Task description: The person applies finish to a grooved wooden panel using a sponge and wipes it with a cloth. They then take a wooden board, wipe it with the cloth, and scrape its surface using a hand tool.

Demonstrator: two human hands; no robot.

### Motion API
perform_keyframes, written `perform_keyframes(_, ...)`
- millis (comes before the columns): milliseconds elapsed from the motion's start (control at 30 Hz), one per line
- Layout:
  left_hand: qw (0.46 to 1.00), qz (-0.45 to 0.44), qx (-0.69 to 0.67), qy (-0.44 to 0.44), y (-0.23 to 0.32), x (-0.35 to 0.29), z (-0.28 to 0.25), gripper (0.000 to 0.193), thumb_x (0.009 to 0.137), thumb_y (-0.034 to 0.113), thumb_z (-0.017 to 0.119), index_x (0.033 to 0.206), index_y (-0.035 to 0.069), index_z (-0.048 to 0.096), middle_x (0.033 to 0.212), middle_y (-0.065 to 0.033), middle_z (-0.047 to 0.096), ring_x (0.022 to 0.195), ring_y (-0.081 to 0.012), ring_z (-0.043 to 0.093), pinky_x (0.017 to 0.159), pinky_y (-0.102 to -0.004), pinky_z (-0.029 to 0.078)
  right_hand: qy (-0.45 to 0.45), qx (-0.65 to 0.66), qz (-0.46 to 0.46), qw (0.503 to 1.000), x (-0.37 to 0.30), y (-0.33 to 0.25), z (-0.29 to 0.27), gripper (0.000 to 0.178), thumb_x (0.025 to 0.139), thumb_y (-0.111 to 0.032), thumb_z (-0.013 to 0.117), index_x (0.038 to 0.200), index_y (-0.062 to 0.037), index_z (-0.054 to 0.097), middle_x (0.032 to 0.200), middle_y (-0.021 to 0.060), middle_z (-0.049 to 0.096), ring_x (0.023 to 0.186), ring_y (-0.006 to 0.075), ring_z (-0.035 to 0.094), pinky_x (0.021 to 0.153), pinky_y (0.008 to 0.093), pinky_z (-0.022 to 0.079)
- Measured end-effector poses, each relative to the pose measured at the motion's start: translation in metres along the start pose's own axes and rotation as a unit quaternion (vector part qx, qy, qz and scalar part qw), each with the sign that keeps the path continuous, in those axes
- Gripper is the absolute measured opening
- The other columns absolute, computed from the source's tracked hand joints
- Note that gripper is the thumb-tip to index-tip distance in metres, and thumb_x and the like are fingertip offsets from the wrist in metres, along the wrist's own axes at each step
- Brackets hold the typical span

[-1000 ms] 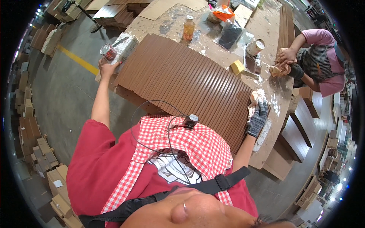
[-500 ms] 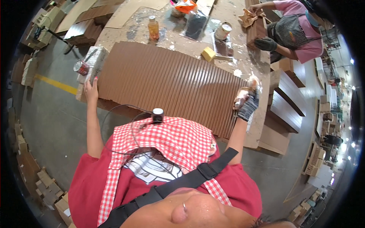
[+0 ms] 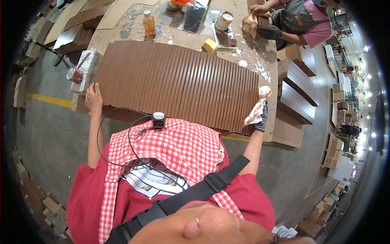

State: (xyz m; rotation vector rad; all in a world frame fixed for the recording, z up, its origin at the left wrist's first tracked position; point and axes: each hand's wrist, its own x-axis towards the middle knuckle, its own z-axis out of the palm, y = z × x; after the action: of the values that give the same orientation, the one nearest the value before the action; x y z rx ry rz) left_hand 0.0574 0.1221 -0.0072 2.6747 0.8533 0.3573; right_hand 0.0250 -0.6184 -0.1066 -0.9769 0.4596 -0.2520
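Note:
Brown slats [image 3: 178, 81] lie side by side in a wide sheet across the worktable. At their left end, my bare left hand [image 3: 94, 97] rests against the edge, its fingers loosely stretched. My right hand [image 3: 263, 120], in a striped grey glove, is at the right end of the slats. It grips a crumpled, stained pale rag [image 3: 257, 110] that hangs over the slat ends and hides most of the fingers.
Beyond the slats are a yellow sponge block [image 3: 210, 46], an amber bottle [image 3: 149, 24] and a white can [image 3: 224, 21]. A red-stained can [image 3: 74, 75] stands left on a pale block. A gloved co-worker [image 3: 298, 24] handles brown pieces at far right. Boards [image 3: 298, 95] are stacked beside the table.
My right hand has come down and nearer along the right end of the slats, and the rag now hangs over their ends. The view has shifted slightly; my left hand stays at the left edge.

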Motion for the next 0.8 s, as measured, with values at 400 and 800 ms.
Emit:
perform_keyframes(400, 0.998, 0.03, -0.041, 0.024, 0.009, -0.003, 0.006, 0.042, 0.092, 0.043, 0.045, 0.12, 0.015, 0.059, 0.113, -0.0086, 0.059, 0.107, -0.03, 0.054, 0.09, -0.0399, 0.042, -0.017, -0.001, 0.063, 0.998, 0.032, 0.006, -0.043, 0.035, 0.094, -0.022, 0.056, 0.126, -0.0119, 0.05, 0.104, -0.0015, 0.057, 0.09, 0.0113, 0.055, 0.076, 0.026, 0.048)
perform_keyframes(800, 0.946, 0.092, 0.006, 0.31, -0.017, 0.017, -0.005, 0.035, 0.088, 0.031, 0.056, 0.119, 0.016, 0.057, 0.128, -0.0129, 0.041, 0.119, -0.0305, 0.037, 0.098, -0.0459, 0.028, -0.065, -0.095, -0.043, 0.992, -0.033, -0.007, 0.1, 0.039, 0.092, -0.008, 0.055, 0.13, -0.0064, 0.047, 0.102, -0.0011, 0.057, 0.086, 0.0086, 0.057, 0.073, 0.022, 0.049)
